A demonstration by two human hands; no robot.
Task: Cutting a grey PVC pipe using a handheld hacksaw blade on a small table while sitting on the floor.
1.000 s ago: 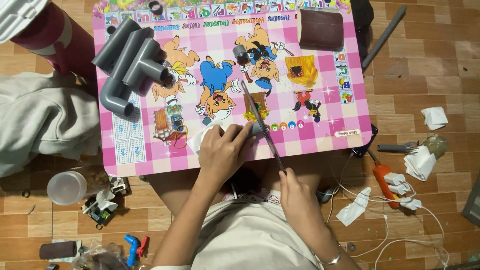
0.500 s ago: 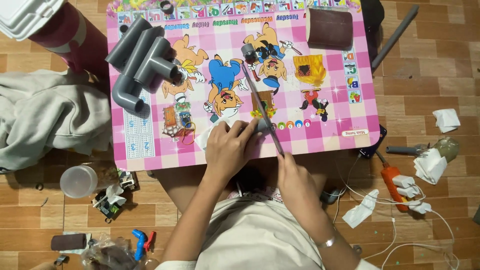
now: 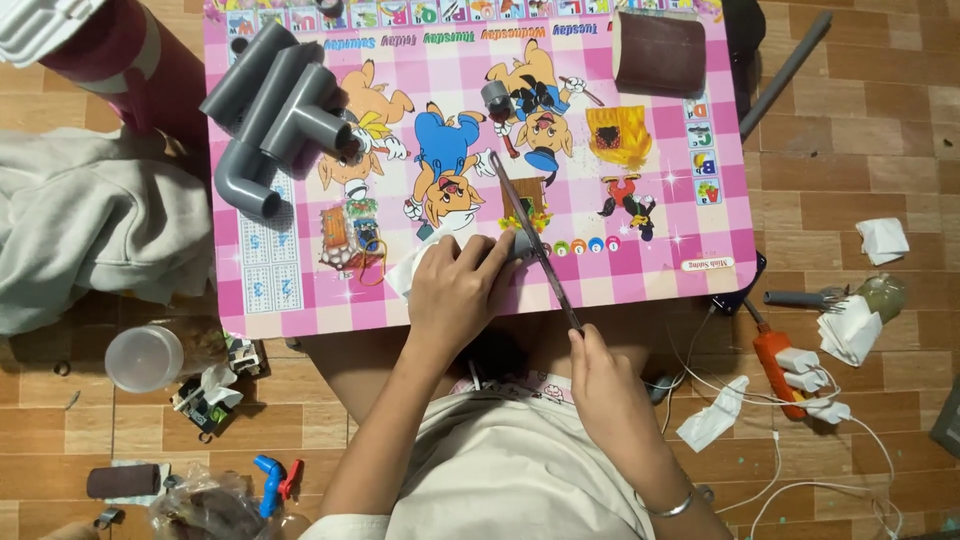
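grey pipe piece (image 3: 522, 243) is pressed onto the pink worktop (image 3: 700, 230) beside a white tissue (image 3: 415, 268) by the closed left hand (image 3: 455, 295). a thin blade (image 3: 530, 235) is gripped by the right hand (image 3: 600, 375), laid across the piece. a slip toward the fingers is risked if the piece rolls.

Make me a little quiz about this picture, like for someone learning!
1. True or false: the left hand presses something down on the pink table.
2. What does the right hand hold? A) a long thin blade B) a cup C) a sponge
3. Where do the grey pipes lie: on the floor or on the table?

Key: 1 true; 2 A; 3 on the table, at its left end.
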